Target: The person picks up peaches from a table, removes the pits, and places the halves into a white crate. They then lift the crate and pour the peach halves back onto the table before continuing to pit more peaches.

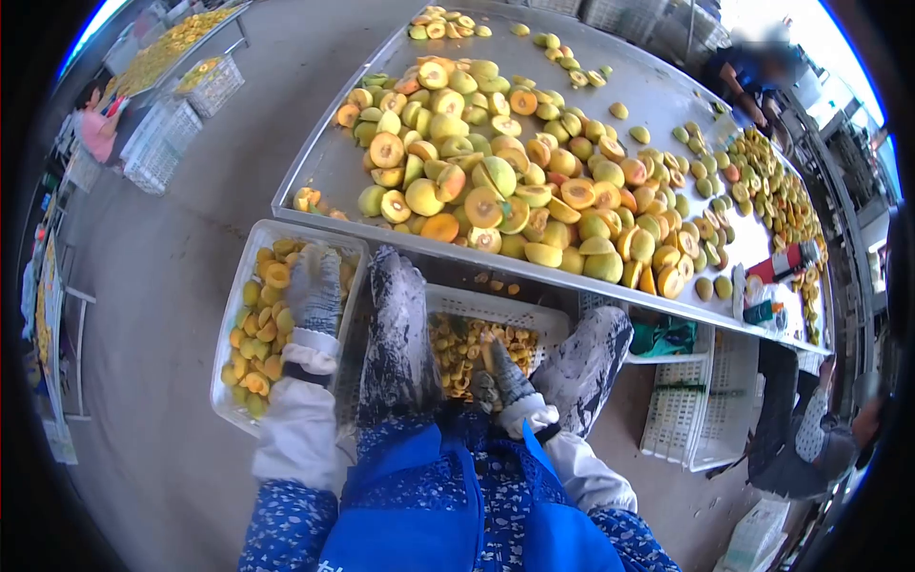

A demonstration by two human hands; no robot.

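My left hand [315, 286], in a grey patterned glove and white sleeve, reaches over the white crate [225, 381] of halved yellow fruit [250, 329] at the left. Its fingers are blurred, and whatever they hold cannot be made out. Gloved as well, my right hand [502, 377] is above a lower crate [477, 303] between my knees, which contains small brown and orange pieces [448, 348]. Something thin and tan shows at its fingers, too small to name. A large heap of halved fruit [496, 176] lies on the metal table [324, 176] in front.
Stacked white crates [679, 419] stand under the table at the right, near a seated person's leg [777, 448]. Another person [753, 76] is across the table at the back right. A person in pink [95, 133] sits far left. A red and black object [783, 262] rests on the table.
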